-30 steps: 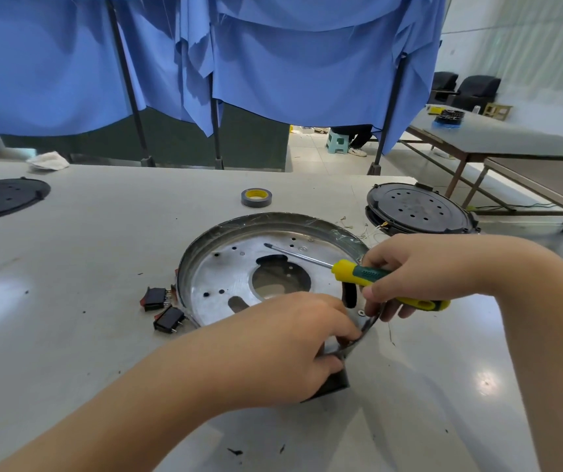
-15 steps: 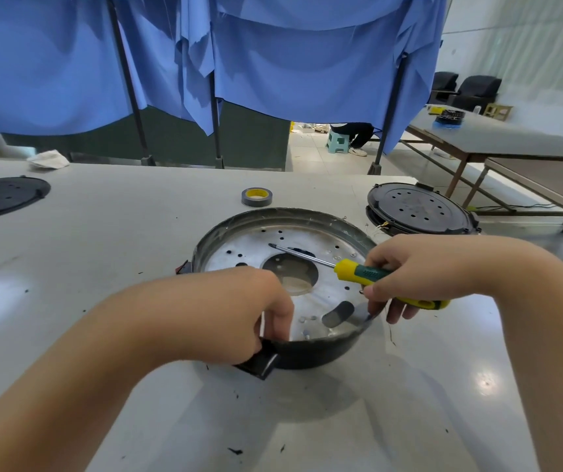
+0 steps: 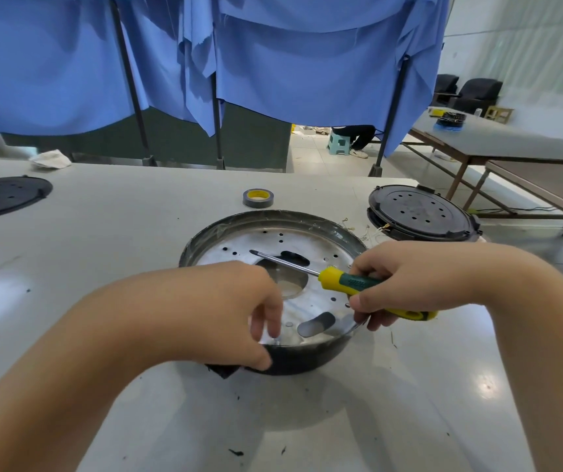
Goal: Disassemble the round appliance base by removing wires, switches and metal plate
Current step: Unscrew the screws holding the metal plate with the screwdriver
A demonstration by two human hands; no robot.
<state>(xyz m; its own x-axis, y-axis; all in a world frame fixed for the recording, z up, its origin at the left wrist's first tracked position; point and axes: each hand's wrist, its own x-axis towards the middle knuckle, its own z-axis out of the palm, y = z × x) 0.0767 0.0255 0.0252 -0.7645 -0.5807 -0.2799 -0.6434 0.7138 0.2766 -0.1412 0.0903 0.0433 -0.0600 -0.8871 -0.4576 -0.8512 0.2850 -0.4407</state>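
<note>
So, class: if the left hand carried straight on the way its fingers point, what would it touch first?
Probably the shiny perforated metal plate inside the round black base; the left hand points down at it.

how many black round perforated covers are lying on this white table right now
2. One black cover lies at the far right, behind the right hand; another sits at the left edge, partly cut off. More may lie out of view.

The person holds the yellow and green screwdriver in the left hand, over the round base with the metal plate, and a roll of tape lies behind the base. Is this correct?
Not quite. In the head view the screwdriver is held in the right hand, not the left. The left hand reaches to the near rim of the round base. The rest is right: the shaft lies over the metal plate, and the roll of tape lies behind.
</note>
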